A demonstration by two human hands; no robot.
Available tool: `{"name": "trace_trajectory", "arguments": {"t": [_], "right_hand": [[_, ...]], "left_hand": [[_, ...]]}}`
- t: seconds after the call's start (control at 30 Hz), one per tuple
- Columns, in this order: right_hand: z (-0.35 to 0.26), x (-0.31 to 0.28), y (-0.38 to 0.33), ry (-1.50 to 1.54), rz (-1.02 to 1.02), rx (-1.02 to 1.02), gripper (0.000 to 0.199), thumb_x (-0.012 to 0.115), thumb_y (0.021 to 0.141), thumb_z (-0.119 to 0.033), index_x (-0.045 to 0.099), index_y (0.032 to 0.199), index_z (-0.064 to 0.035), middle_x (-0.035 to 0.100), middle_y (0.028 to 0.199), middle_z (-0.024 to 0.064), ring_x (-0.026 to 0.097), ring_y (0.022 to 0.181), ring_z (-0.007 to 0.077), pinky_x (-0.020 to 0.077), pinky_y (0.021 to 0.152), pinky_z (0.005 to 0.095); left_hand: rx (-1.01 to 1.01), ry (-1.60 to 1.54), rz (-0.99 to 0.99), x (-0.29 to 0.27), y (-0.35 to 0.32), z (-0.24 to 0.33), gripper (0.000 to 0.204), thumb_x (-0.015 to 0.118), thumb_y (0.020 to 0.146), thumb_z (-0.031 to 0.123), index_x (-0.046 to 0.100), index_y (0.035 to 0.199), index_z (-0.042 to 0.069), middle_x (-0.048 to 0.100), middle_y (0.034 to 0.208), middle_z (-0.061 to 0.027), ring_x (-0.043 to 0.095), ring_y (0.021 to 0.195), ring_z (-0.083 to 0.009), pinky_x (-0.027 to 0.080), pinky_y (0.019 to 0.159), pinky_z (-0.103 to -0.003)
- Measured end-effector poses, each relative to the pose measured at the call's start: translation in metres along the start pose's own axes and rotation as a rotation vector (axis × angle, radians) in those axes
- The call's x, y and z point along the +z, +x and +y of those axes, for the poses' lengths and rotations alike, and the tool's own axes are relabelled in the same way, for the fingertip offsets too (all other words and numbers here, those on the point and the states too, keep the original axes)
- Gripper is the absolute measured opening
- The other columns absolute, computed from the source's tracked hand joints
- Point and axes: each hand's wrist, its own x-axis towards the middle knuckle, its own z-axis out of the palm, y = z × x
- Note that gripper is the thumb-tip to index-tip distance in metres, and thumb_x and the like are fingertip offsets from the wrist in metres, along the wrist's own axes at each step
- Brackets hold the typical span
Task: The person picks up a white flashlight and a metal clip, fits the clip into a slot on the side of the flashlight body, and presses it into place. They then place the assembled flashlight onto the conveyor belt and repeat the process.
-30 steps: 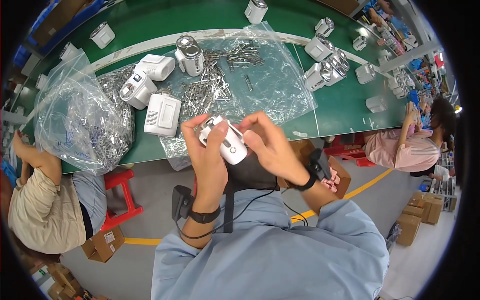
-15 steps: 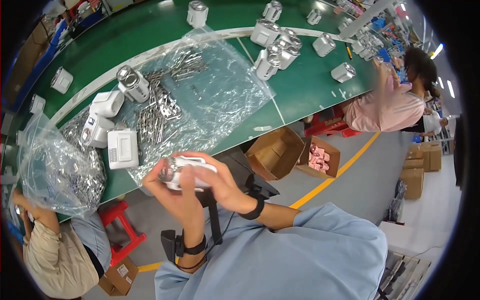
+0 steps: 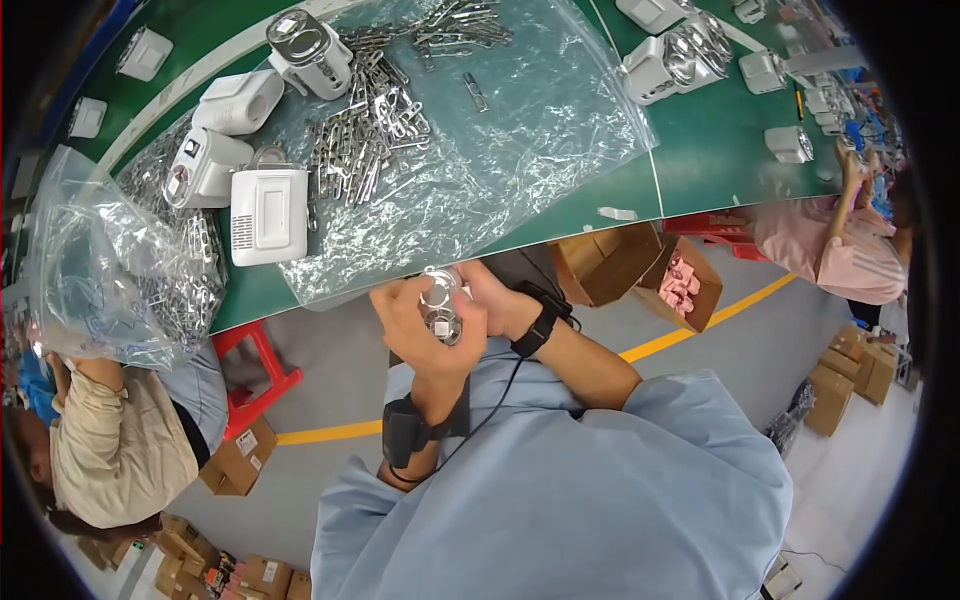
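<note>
Just off the table's front edge, my left hand [image 3: 420,330] and my right hand [image 3: 492,300] are both closed around one white housing with a shiny double-round end [image 3: 441,310]. That silvery end faces up, with a small pale square label on its lower circle. My fingers cover most of the body. On the table beyond, similar white housings stand at the left, among them an upright one with a clear lid [image 3: 310,55] and one with a slotted back [image 3: 270,217]. Small metal clip-like parts [image 3: 375,135] lie heaped on a clear plastic sheet [image 3: 520,150].
A clear bag [image 3: 110,270] of metal parts sits at the table's left edge. More housings [image 3: 675,60] stand at the right. Cardboard boxes [image 3: 605,262], one with pink pieces [image 3: 680,283], are below the edge. Red stools [image 3: 258,375] and people [image 3: 130,450] flank me.
The housing, lying sideways before, is now turned so its round shiny end faces up. Both hands have shifted right and lower relative to the table, and the view has swung.
</note>
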Motion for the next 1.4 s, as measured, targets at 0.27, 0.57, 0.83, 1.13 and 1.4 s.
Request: {"name": "trace_trajectory", "arguments": {"t": [0.27,0.57,0.83,1.13,1.4], "right_hand": [[-0.012,0.017,-0.017,0.007,0.070,0.106,0.047,0.037,0.100,-0.048,0.062,0.114,-0.0106,0.068,0.105,0.0073,0.067,0.090,0.0196,0.0562,0.074,0.0352],[-0.100,0.079,-0.137,-0.507,-0.401,-0.470,0.107,0.085,0.067,-0.036,0.028,0.151,-0.0029,0.061,0.122,0.0161,0.064,0.107,0.0300,0.0489,0.095,0.0398],[-0.402,0.146,-0.028,-1.773,0.673,-1.493,0.083,0.086,0.063,-0.033,0.045,0.128,-0.0019,0.060,0.107,0.0191,0.060,0.098,0.0291,0.0500,0.085,0.0394],[-0.465,0.137,-0.013,-2.162,1.047,-1.452,0.098,0.073,0.068,-0.068,0.048,0.134,-0.0005,0.053,0.132,0.0275,0.056,0.119,0.0380,0.0459,0.100,0.0424],[-0.435,0.131,-0.098,-2.131,0.931,-1.071,0.069,0.080,0.075,-0.040,0.056,0.124,0.0013,0.066,0.114,0.0162,0.064,0.101,0.0294,0.0495,0.091,0.0349]], "left_hand": [[-0.020,0.001,-0.044,0.003,0.005,0.010,0.032,0.065,0.077,0.003,0.053,0.106,-0.002,0.056,0.093,-0.0143,0.053,0.075,-0.0216,0.045,0.065,-0.030],[-0.230,-0.281,0.098,-0.033,0.045,0.050,0.030,0.069,0.087,0.009,0.055,0.112,0.000,0.052,0.086,-0.0046,0.049,0.069,-0.0098,0.040,0.058,-0.023],[-0.499,-0.406,-0.095,-0.043,0.045,0.051,0.022,0.063,0.091,0.004,0.056,0.110,-0.001,0.054,0.085,-0.0040,0.049,0.070,-0.0083,0.040,0.060,-0.023],[-0.536,-0.238,0.029,-0.078,0.042,0.024,0.011,0.061,0.094,0.008,0.058,0.102,0.001,0.054,0.080,0.0001,0.047,0.066,-0.0047,0.035,0.055,-0.020],[-0.578,-0.631,-0.310,-0.061,0.058,0.036,0.022,0.056,0.098,0.019,0.054,0.110,0.001,0.056,0.079,-0.0039,0.049,0.063,-0.0085,0.037,0.054,-0.021]]}}
